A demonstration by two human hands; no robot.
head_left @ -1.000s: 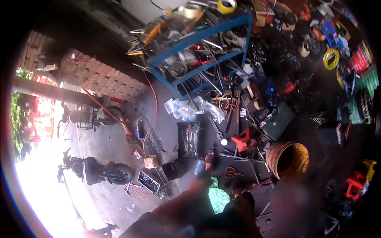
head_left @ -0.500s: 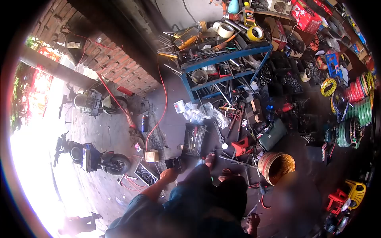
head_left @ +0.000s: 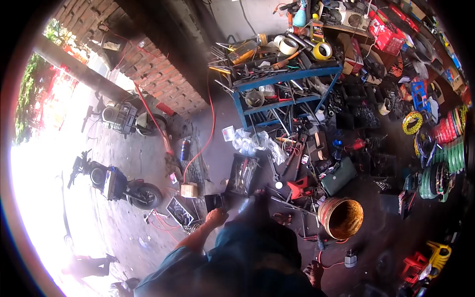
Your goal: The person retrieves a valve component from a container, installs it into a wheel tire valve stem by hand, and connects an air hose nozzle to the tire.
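My left hand point(head_left: 216, 217) is closed at the near edge of a dark, box-like object point(head_left: 214, 201) and appears to grip it; the fingertips are hidden. Close by on the left lies an open tray of metal parts point(head_left: 179, 212), and farther ahead a dark tray of tools point(head_left: 243, 173). Low in the view, my right hand point(head_left: 313, 273) hangs beside my leg with its fingers curled. Shadow hides what it holds, if anything. Beside it a red cord point(head_left: 324, 263) curves over the floor toward a small grey device point(head_left: 350, 259).
A blue tool rack point(head_left: 287, 75) stands ahead, piled with tools and tape. To the right are a rusty-looking bucket point(head_left: 340, 218) and a green case point(head_left: 338, 176). Two motorbikes point(head_left: 143, 195) are parked at left. A small carton point(head_left: 189, 190) sits near the red hose point(head_left: 210, 128).
The view has shifted, and my legs have changed position as in a step. My left hand stays by the dark object. The small grey device now shows near my right hand.
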